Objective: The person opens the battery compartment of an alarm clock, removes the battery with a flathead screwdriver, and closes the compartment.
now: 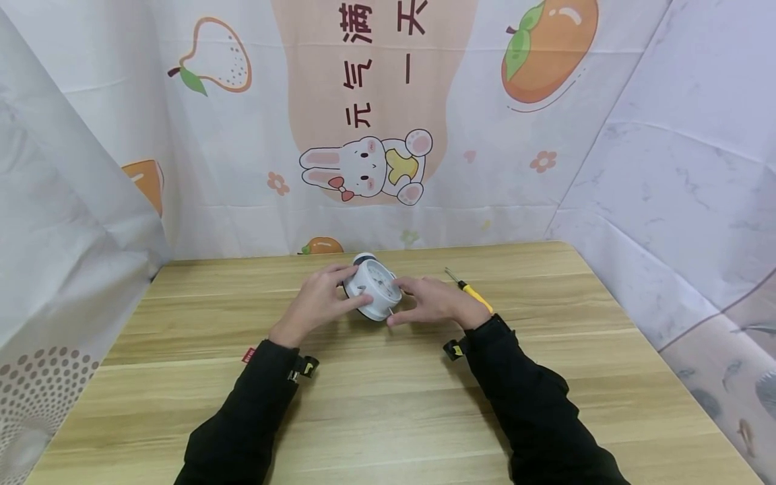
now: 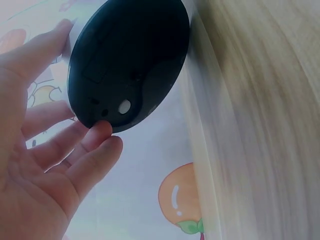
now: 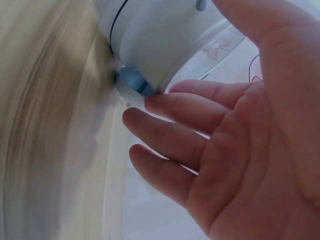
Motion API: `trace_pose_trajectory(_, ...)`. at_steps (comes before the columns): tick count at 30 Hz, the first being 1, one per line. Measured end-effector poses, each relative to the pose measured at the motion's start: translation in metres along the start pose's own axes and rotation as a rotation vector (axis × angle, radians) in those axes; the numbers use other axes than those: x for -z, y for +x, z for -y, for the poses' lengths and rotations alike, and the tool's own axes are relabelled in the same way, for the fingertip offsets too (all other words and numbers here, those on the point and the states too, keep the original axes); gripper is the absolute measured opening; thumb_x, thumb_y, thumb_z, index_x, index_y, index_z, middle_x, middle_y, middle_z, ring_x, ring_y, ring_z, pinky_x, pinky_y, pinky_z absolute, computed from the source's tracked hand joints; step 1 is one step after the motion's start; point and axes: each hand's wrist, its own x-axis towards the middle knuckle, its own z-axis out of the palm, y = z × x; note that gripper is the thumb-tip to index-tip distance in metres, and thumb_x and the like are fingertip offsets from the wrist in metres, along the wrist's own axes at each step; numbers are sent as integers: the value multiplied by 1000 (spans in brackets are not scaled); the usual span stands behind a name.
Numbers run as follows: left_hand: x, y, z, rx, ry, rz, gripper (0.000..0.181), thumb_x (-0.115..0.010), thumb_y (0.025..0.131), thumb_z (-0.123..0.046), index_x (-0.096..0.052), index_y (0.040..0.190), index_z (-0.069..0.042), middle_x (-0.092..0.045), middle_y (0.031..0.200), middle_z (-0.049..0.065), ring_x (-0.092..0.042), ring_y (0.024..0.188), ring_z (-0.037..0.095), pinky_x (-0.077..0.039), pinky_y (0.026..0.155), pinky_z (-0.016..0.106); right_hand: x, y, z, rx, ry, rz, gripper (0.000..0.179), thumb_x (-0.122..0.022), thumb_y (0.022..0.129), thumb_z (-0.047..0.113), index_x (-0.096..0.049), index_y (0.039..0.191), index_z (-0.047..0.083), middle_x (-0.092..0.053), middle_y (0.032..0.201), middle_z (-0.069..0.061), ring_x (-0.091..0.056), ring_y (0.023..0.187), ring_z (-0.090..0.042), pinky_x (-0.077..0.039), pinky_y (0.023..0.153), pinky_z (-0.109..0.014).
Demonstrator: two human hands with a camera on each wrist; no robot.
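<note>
Well, near the table's [image 1: 376, 424] back edge, the left hand [image 1: 318, 300] grips the tipped clock [image 1: 383, 283], maybe to steady it; the right hand [image 1: 433, 301] is beside it, fingers loose.

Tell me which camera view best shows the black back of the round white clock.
Left wrist: the black back of the round white clock faces that camera, with a pale oval spot. The head view shows mainly the dial, the right wrist view the white side; each catches only a thin dark edge.
</note>
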Motion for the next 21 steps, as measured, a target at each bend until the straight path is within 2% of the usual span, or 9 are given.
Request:
trace_pose_trajectory(5, 0, -1, 1, 14, 4, -3, 68, -82, 86, -42, -63, 136, 1, -62, 134, 18, -63, 114, 28, -56, 89, 42, -1, 0, -1, -14, 9, 16, 96, -72, 87, 62, -40, 154, 3, -52, 149, -14, -52, 134, -26, -45, 107, -44)
trace_pose_trajectory(9, -2, 0, 2, 5, 9, -6, 68, -79, 88, -44, -62, 138, -2, -61, 136, 22, -61, 122, 32, -53, 96, 46, -2, 0, -2, -31, 24, 28, 99, -71, 86, 64, -36, 157, 4, -47, 153, -13, -47, 139, -25, -40, 111, -45)
trace_pose_trajectory(11, -3, 1, 2, 0, -5, -6, 68, -78, 89, -45, -61, 140, -4, -59, 137, 25, -60, 124, 33, -53, 96, 46, -2, 0, -2, -33, 35, 27, 99, -72, 86, 63, -36, 156, 4, -48, 152, -13, -47, 138, -25, -41, 111, -45)
trace_pose_trajectory(13, -4, 1, 2, 0, -31, -1, 67, -77, 90, -45, -60, 141, -4, -58, 137, 26, -63, 119, 33, -55, 92, 45, -2, 1, -3, -31, 39, 26, 98, -73, 85, 63, -38, 155, 4, -50, 151, -13, -49, 136, -25, -42, 110, -45)
trace_pose_trajectory(17, -6, 1, 1, 11, -60, 7, 68, -76, 90, -45, -59, 142, -5, -57, 138, 23, -61, 122, 33, -54, 87, 44, -2, 2, -3, -35, 20, 15, 93, -71, 87, 64, -42, 152, 4, -55, 145, -11, -57, 126, -22, -48, 103, -42)
trace_pose_trajectory(20, -6, 2, 0, 19, -58, 10, 68, -76, 90, -46, -58, 143, -7, -56, 139, 24, -56, 129, 32, -53, 87, 41, -2, 2, -4, -35, -4, -2, 85, -68, 89, 63, -48, 147, 5, -61, 135, -8, -62, 111, -18, -51, 95, -38)
trace_pose_trajectory(21, -7, 1, 0, 21, -60, 10, 68, -76, 91, -46, -58, 143, -7, -56, 139, 26, -59, 125, 31, -53, 82, 39, -2, 2, -4, -34, -7, -7, 81, -67, 90, 63, -50, 144, 4, -63, 130, -7, -63, 105, -18, -52, 91, -38)
